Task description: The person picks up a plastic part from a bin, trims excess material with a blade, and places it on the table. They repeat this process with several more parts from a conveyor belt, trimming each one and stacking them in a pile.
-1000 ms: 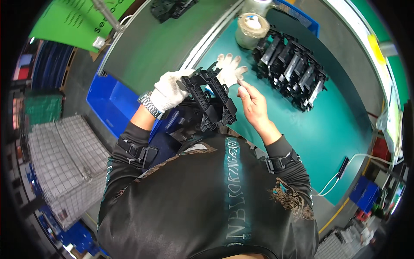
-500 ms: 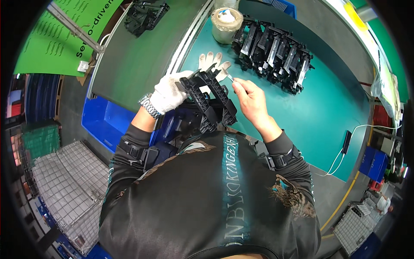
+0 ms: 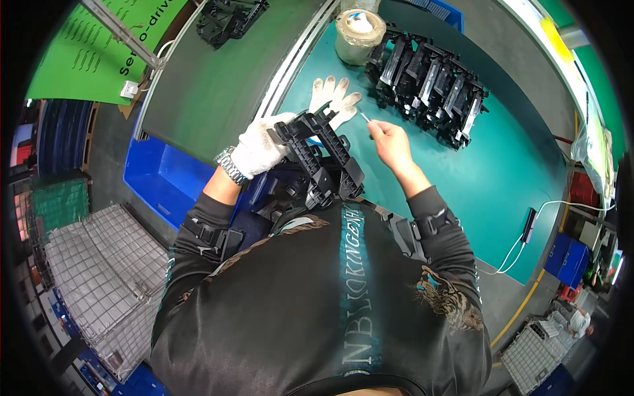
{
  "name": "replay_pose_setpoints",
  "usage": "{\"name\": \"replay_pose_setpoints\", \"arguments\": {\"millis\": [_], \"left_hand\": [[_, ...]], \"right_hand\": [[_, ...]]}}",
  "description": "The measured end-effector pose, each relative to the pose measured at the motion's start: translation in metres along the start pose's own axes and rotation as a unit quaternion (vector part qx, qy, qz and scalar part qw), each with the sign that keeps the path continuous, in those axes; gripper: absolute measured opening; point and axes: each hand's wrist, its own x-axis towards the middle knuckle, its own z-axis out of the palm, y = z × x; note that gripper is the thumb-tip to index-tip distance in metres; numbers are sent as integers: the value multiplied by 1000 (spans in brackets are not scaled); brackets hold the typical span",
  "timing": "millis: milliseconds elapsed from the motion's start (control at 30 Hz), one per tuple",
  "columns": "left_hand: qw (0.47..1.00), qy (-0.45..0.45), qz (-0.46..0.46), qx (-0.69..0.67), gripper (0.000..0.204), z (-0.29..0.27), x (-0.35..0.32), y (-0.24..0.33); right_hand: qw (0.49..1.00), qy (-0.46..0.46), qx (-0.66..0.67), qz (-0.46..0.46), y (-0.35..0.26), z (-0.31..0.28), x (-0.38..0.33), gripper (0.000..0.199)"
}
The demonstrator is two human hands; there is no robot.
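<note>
A white knitted glove covers my left hand [image 3: 259, 146], which is closed on one side of a black plastic frame [image 3: 338, 153]. The frame stands tilted in front of my chest, with open gaps between its ribbed bars. My bare right hand [image 3: 394, 145] is to the right of the frame, apart from it, with thumb and forefinger pinched. Out of that pinch sticks a thin, light-coloured piece [image 3: 364, 117], too small to name. Beyond the frame a loose white glove [image 3: 335, 99] lies flat on the green table [image 3: 449, 191], its fingers pointing away from me.
Several similar black plastic parts [image 3: 429, 86] stand in a row at the back right. Left of them is a wrapped roll [image 3: 358, 39]. A dark green conveyor belt [image 3: 231, 86] carries another black part [image 3: 231, 20]. A blue bin [image 3: 165, 181] sits below the belt; a white cable [image 3: 515, 254] hangs at the right edge.
My right hand has drawn slightly away from the frame to the right, still pinching the thin piece. My left hand keeps its hold on the frame. The view has shifted a little.
</note>
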Motion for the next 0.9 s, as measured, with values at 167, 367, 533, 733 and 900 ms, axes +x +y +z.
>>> {"name": "replay_pose_setpoints", "arguments": {"millis": [167, 367, 533, 733, 900], "left_hand": [[999, 40, -24, 28, 33, -14, -20, -33], [995, 51, -90, 15, 35, -25, -46, -44], [993, 47, -108, -15, 34, -24, -41, -31], [832, 91, -143, -527, 34, 34, 14, 13], [992, 86, 49, -80, 47, 112, 83, 85]], "right_hand": [[989, 7, -150, -7, 56, 31, 31, 29], [967, 23, -200, -159, 78, 70, 67, 32], [977, 28, -113, -179, 53, 46, 16, 35], [963, -85, 27, -253, 6, -15, -96, 92], [918, 192, 157, -311, 20, -63, -111, 93]]}}
